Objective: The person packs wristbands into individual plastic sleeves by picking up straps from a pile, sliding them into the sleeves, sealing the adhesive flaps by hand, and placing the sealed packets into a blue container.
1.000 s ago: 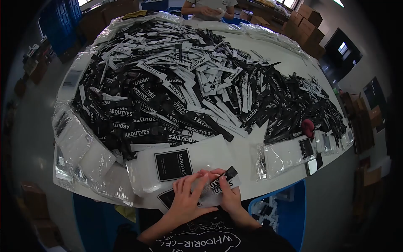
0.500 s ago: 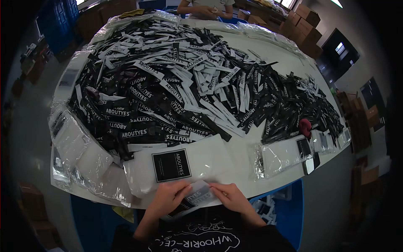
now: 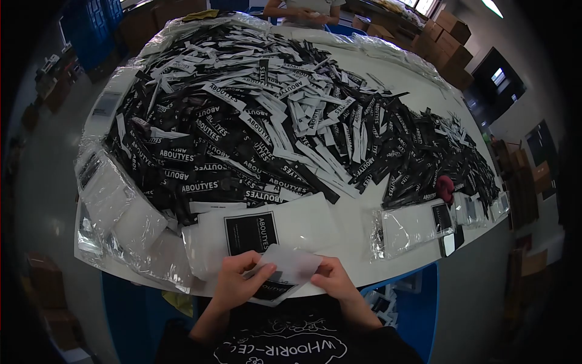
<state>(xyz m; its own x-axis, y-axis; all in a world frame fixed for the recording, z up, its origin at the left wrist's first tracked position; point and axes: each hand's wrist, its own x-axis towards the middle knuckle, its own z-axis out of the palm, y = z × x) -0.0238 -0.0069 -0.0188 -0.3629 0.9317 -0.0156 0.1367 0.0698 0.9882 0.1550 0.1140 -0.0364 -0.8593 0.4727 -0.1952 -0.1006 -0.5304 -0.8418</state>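
Between my two hands, at the table's front edge, is a frosted plastic bag with a black printed panel on its lower part. My left hand pinches its left side between thumb and fingers. At the bag's right edge, my right hand pinches with thumb and forefinger. Just beyond lies a stack of larger clear bags with a black ABOUTYES label, partly covered by the held bag. Farther back spreads a big heap of black and white ABOUTYES strip packets.
Clear plastic packs line the table's left edge. On the right lie another bag stack, a phone-like object and a dark red item. Blue bins stand below the table. Across it is another person.
The bag has been raised and tilted, so more of its frosted face shows above my hands. My left hand has moved slightly up. The view has shifted slightly.
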